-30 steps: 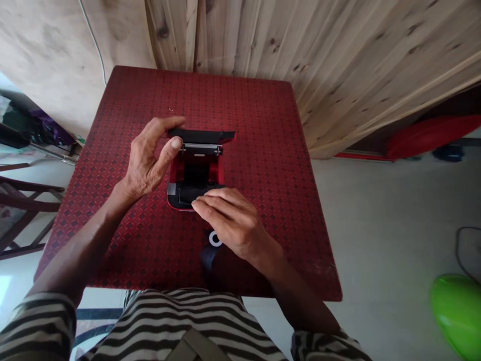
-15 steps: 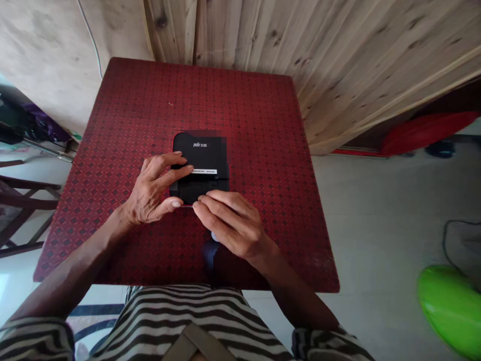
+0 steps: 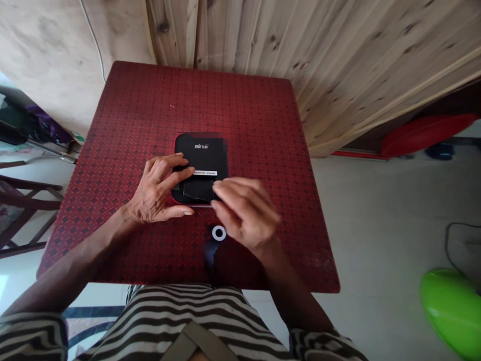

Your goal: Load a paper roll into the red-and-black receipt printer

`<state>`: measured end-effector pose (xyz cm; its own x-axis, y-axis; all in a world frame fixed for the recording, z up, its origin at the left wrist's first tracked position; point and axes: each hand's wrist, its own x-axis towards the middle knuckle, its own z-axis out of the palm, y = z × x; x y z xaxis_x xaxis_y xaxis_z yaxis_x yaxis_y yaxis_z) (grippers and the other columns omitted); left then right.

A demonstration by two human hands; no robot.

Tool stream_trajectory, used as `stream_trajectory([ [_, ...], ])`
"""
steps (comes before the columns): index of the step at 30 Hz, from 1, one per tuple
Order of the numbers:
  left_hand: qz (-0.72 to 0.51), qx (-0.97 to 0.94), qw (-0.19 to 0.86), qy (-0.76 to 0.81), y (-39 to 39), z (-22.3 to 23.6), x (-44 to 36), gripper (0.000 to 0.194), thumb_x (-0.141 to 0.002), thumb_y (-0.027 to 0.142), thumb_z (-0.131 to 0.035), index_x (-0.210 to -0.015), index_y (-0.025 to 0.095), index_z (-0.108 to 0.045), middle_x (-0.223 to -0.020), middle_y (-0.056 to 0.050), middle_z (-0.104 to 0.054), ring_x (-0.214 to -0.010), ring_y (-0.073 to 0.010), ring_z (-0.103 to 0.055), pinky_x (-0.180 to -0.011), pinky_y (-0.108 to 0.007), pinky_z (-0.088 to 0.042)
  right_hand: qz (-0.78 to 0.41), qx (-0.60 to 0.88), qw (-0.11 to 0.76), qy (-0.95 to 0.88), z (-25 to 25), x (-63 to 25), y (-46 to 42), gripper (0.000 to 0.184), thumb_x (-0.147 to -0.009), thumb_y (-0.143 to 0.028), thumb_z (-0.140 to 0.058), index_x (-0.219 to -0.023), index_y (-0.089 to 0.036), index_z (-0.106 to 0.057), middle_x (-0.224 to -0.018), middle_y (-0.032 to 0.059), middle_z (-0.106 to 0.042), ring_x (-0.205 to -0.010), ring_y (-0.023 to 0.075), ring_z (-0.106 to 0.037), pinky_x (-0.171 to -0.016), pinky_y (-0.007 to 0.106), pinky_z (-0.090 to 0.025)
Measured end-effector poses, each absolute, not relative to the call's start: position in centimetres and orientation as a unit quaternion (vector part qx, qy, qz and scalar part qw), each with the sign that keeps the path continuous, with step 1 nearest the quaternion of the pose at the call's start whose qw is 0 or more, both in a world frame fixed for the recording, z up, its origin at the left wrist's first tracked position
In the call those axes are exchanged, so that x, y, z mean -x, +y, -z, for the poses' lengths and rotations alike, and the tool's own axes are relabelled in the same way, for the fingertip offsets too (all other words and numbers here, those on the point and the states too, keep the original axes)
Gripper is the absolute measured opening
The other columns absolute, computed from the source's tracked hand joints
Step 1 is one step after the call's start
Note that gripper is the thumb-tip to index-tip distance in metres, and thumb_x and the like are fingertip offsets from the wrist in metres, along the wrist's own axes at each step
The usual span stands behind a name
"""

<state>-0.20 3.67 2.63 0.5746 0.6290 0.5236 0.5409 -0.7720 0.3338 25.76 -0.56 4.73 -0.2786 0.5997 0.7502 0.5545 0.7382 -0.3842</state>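
Observation:
A flat black device (image 3: 205,159) with rounded corners, a red rim, pale lettering and a white label strip lies face down on the table. I cannot tell its exact kind. My left hand (image 3: 152,190) holds it at the left, two fingertips pressed on top and the thumb along its near edge. Across its near part lies a glossy black strip (image 3: 198,190) that looks like tape. My right hand (image 3: 246,210), slightly blurred, pinches at the strip's right end. Close to that hand, a roll of black tape with a white core (image 3: 219,232) sits on the table.
The table (image 3: 150,100) has a red patterned cover. Wood planks (image 3: 240,35) rise behind it. A wooden chair (image 3: 30,200) stands at the left. On the floor at the right are a green rounded object (image 3: 451,311) and a red object (image 3: 428,133).
My right hand has moved right along the black strip, from its middle to its right end, uncovering the tape roll's white core. My left hand stays on the device, its thumb slightly further right.

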Motion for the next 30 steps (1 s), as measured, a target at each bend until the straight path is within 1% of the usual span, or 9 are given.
stream_trajectory([
  [2,-0.345,-0.870,0.069,0.346,2.8,-2.6,0.0,0.069,-0.095,0.068,-0.065,-0.150,0.026,-0.054,-0.145,-0.016,-0.061,-0.141,-0.0361,-0.058,-0.115,-0.056,-0.048,-0.080,0.440,0.522,-0.726,-3.7,-26.7,0.3,0.019,-0.103,-0.023,-0.063,-0.118,-0.026,-0.073,-0.103,0.0051,-0.082,-0.095,0.0221,-0.078,-0.087,0.041,-0.064],
  [3,-0.359,-0.861,0.067,0.355,2.4,-2.6,-0.1,0.067,-0.094,0.064,-0.070,-0.147,0.026,-0.056,-0.143,-0.016,-0.061,-0.139,-0.0351,-0.059,-0.114,-0.054,-0.049,-0.114,0.482,0.529,-0.690,-3.0,-27.2,0.8,0.017,-0.105,-0.027,-0.059,-0.114,-0.025,-0.074,-0.099,0.0049,-0.082,-0.091,0.0212,-0.078,-0.085,0.039,-0.063],
  [6,-0.394,-0.832,0.050,0.388,0.9,-2.3,0.1,0.068,-0.085,0.057,-0.084,-0.140,0.024,-0.059,-0.136,-0.014,-0.065,-0.129,-0.0312,-0.065,-0.109,-0.049,-0.056,-0.221,0.551,0.496,-0.633,-0.2,-27.7,2.0,0.021,-0.105,-0.036,-0.056,-0.108,-0.024,-0.073,-0.096,0.0045,-0.082,-0.084,0.0195,-0.076,-0.078,0.035,-0.060],
  [10,-0.404,-0.829,0.000,0.387,0.2,-1.3,0.5,0.062,-0.085,0.042,-0.087,-0.137,0.022,-0.060,-0.136,-0.015,-0.067,-0.122,-0.0283,-0.069,-0.103,-0.043,-0.060,-0.292,0.534,0.450,-0.653,2.4,-26.7,2.8,0.019,-0.102,-0.033,-0.050,-0.102,-0.024,-0.068,-0.098,0.0041,-0.080,-0.085,0.0184,-0.073,-0.076,0.032,-0.056],
  [12,-0.403,-0.835,-0.026,0.373,0.3,-0.9,0.7,0.062,-0.086,0.040,-0.087,-0.139,0.022,-0.060,-0.137,-0.016,-0.067,-0.121,-0.0283,-0.070,-0.100,-0.042,-0.062,-0.295,0.529,0.449,-0.657,2.9,-26.2,2.9,0.018,-0.102,-0.031,-0.047,-0.099,-0.024,-0.064,-0.095,0.0039,-0.077,-0.085,0.0178,-0.071,-0.077,0.032,-0.055],
  [14,-0.403,-0.838,-0.042,0.366,0.5,-0.7,0.7,0.063,-0.086,0.042,-0.087,-0.140,0.024,-0.059,-0.135,-0.015,-0.068,-0.119,-0.0283,-0.070,-0.098,-0.042,-0.063,-0.291,0.527,0.455,-0.657,3.1,-25.9,2.9,0.016,-0.101,-0.030,-0.047,-0.097,-0.024,-0.061,-0.092,0.0033,-0.074,-0.082,0.0172,-0.068,-0.076,0.032,-0.053],
  [20,-0.404,-0.835,-0.032,0.372,0.5,-0.9,0.6,0.064,-0.087,0.043,-0.086,-0.141,0.022,-0.059,-0.133,-0.015,-0.069,-0.119,-0.0276,-0.071,-0.100,-0.042,-0.065,-0.283,0.520,0.455,-0.666,3.5,-26.1,2.9,0.012,-0.102,-0.030,-0.049,-0.095,-0.026,-0.057,-0.084,0.0010,-0.066,-0.078,0.0174,-0.063,-0.076,0.033,-0.052],
  [26,-0.405,-0.835,-0.028,0.372,0.4,-0.8,0.6,0.067,-0.086,0.041,-0.087,-0.142,0.020,-0.058,-0.136,-0.016,-0.069,-0.123,-0.0269,-0.072,-0.104,-0.039,-0.065,-0.232,0.492,0.466,-0.698,4.3,-26.0,2.6,0.008,-0.101,-0.031,-0.050,-0.096,-0.026,-0.055,-0.090,0.0043,-0.065,-0.080,0.0196,-0.064,-0.073,0.034,-0.052],
  [30,-0.411,-0.828,-0.026,0.380,0.5,-0.9,0.6,0.065,-0.084,0.042,-0.089,-0.139,0.023,-0.060,-0.136,-0.013,-0.070,-0.120,-0.0257,-0.074,-0.102,-0.039,-0.066,-0.208,0.484,0.458,-0.716,4.6,-26.1,2.4,0.007,-0.100,-0.032,-0.051,-0.101,-0.026,-0.055,-0.092,0.0049,-0.064,-0.082,0.0208,-0.066,-0.073,0.034,-0.053],
])
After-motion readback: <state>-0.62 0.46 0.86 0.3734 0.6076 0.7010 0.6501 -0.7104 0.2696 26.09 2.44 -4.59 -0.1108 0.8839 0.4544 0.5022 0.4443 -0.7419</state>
